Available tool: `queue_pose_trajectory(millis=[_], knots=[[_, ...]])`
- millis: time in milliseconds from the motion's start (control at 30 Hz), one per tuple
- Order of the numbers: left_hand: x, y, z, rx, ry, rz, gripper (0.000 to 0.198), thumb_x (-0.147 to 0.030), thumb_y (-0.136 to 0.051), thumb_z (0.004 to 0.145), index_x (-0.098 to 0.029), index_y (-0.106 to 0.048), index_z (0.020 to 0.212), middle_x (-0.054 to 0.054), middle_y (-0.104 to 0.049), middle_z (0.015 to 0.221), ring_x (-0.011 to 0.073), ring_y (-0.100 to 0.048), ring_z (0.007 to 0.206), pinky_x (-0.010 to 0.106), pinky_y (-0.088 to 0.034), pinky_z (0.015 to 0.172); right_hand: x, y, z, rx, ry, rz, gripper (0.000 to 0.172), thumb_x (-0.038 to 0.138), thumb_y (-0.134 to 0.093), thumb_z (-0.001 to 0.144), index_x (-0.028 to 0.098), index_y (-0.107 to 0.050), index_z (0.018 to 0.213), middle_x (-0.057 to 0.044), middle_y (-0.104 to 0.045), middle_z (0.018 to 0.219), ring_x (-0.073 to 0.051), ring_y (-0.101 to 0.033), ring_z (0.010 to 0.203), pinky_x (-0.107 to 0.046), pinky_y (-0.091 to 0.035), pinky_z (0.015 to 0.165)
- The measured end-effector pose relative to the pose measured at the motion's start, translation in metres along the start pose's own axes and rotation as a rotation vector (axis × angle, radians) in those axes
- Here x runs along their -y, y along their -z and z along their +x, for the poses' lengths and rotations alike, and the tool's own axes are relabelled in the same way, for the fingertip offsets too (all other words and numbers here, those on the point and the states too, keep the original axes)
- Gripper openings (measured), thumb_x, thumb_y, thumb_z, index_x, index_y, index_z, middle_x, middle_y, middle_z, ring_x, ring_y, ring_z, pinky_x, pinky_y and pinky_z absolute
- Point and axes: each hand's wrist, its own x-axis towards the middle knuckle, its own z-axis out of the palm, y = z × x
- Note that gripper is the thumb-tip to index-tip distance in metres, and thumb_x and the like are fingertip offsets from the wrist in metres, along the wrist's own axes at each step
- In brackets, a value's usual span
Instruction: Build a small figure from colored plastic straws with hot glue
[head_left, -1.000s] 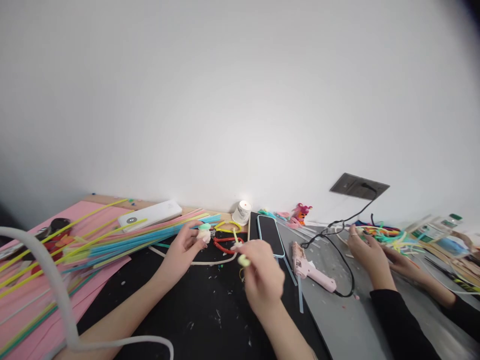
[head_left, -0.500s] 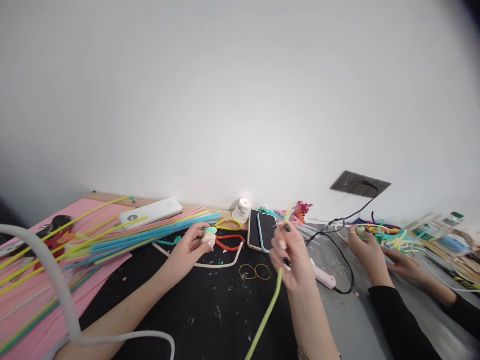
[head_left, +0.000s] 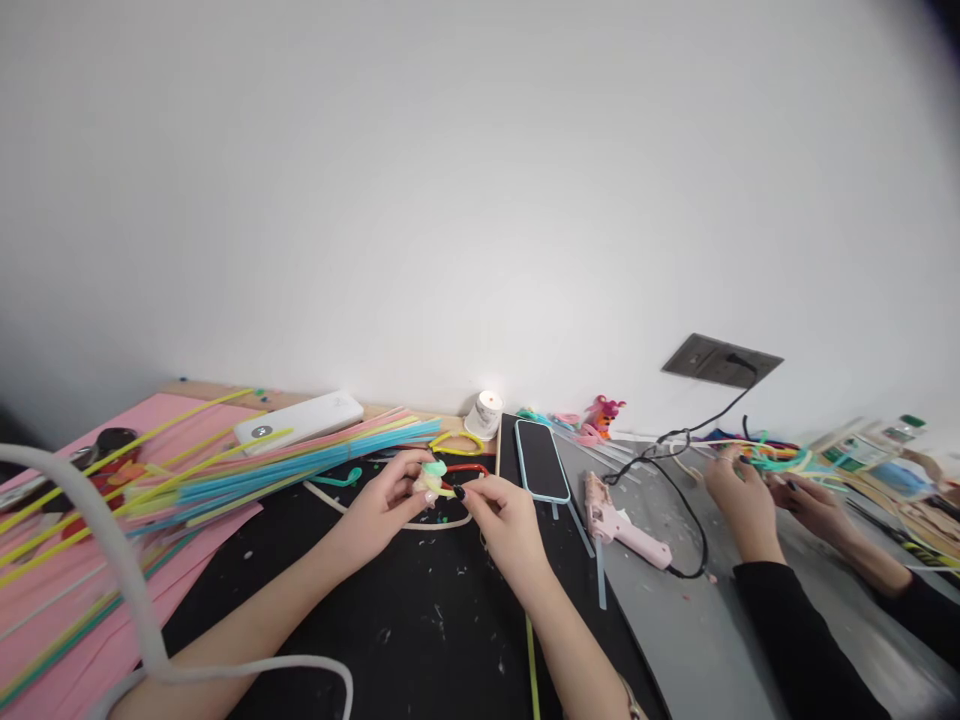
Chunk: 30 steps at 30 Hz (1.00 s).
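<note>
- Left hand grips a small fuzzy bundle, cream and mint green, between thumb and fingers, above a black mat.
- Right hand pinches a soft yellow stem at the bundle's right side.
- Straight fuzzy stems, blue, pink and yellow, lie in a loose sheaf at left, partly over smooth pink sheets.
- Hard, smooth things: a flat phone and a pistol-shaped pink glue gun.
- Tapered white cup, seemingly upside down, near the wall; what is under it is hidden.
- Scrap-flecked open mat lies before the hands; its right edge borders grey bench.
- Well apart, at right: a co-worker's hands.
</note>
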Motion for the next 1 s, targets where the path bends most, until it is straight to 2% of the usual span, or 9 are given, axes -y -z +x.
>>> queue_pose_trajectory(millis=[167, 333, 467, 700, 1000], knots=[[-0.0014, 0.0007, -0.0017, -0.006, 0.034, -0.041, 0.033, -0.032, -0.065, 0.082, -0.025, -0.054, 0.112, 0.004, -0.056, 0.107, 0.0193, -0.06, 0.093, 0.033, -0.052, 0.082, 0.0051, 0.0034, 0.0012, 0.081, -0.118, 0.128, 0.028, 0.035, -0.053, 0.082, 0.016, -0.068, 0.067, 0.003, -0.047, 0.054, -0.01, -0.034, 0.05, -0.024, -0.026, 0.051], [-0.0049, -0.001, -0.0036, 0.008, 0.055, -0.081, 0.033, -0.031, -0.067, 0.08, -0.025, -0.056, 0.111, 0.004, -0.059, 0.104, 0.019, -0.061, 0.089, 0.033, -0.054, 0.079, 0.0007, 0.0025, 0.0035, 0.155, -0.154, 0.241, 0.033, 0.036, -0.051, 0.082, 0.016, -0.061, 0.058, 0.002, -0.048, 0.057, -0.011, -0.038, 0.055, -0.024, -0.028, 0.056], [-0.0068, -0.0019, -0.0042, 0.021, 0.045, -0.085, 0.03, -0.031, -0.067, 0.079, -0.024, -0.058, 0.108, 0.004, -0.062, 0.102, 0.0185, -0.062, 0.085, 0.033, -0.054, 0.078, -0.0038, -0.0007, 0.0039, 0.194, -0.216, 0.325, 0.034, 0.04, -0.052, 0.081, 0.017, -0.058, 0.057, 0.004, -0.042, 0.053, -0.01, -0.03, 0.051, -0.023, -0.021, 0.053], [-0.0052, -0.0005, -0.0042, 0.036, 0.045, -0.077, 0.031, -0.03, -0.067, 0.08, -0.024, -0.058, 0.109, 0.004, -0.061, 0.104, 0.0177, -0.062, 0.084, 0.033, -0.054, 0.079, -0.0023, -0.0025, 0.0042, 0.196, -0.288, 0.42, 0.036, 0.044, -0.054, 0.079, 0.017, -0.056, 0.055, 0.008, -0.027, 0.047, -0.008, -0.017, 0.047, -0.024, -0.013, 0.049], [-0.0064, -0.0028, -0.0041, 0.032, 0.057, -0.094, 0.03, -0.033, -0.066, 0.081, -0.023, -0.058, 0.107, 0.004, -0.061, 0.105, 0.0174, -0.062, 0.082, 0.032, -0.054, 0.076, -0.0034, -0.0052, 0.0039, 0.165, -0.327, 0.447, 0.035, 0.044, -0.057, 0.076, 0.016, -0.056, 0.054, 0.007, -0.03, 0.046, -0.007, -0.017, 0.046, -0.023, -0.014, 0.048]])
